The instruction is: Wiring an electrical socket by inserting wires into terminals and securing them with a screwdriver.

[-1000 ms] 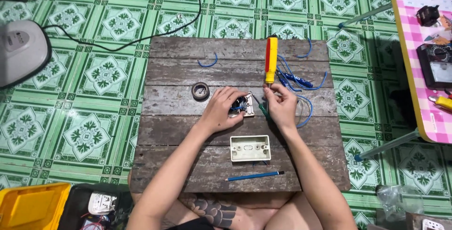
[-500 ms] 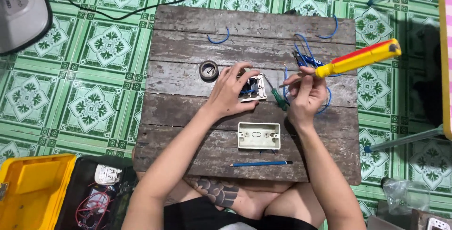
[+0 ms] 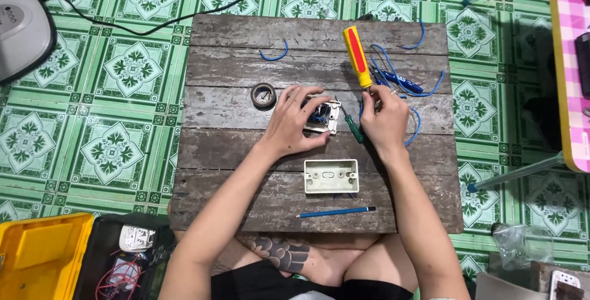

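Observation:
My left hand (image 3: 294,122) grips a white switch module (image 3: 324,116) with blue wiring, pressed down on the wooden board (image 3: 233,146). My right hand (image 3: 385,118) holds a screwdriver with a yellow and red handle (image 3: 357,56), the handle pointing away from me. A green tool (image 3: 353,129) lies slanted between my hands, its tip toward the module. Loose blue wires (image 3: 405,82) lie beyond my right hand. A white mounting box (image 3: 331,176) sits open-side up below the module, and a blue pencil (image 3: 336,212) lies near the board's front edge.
A roll of dark tape (image 3: 263,96) lies left of my left hand. A yellow toolbox (image 3: 37,257) with parts sits at the bottom left, a grey device (image 3: 21,29) with a black cable at the top left, and a pink checked table (image 3: 568,72) at the right.
The screwdriver handle has swung from pointing right to pointing away from me and to the left. My left hand stays on the switch module. The camera view has shifted slightly.

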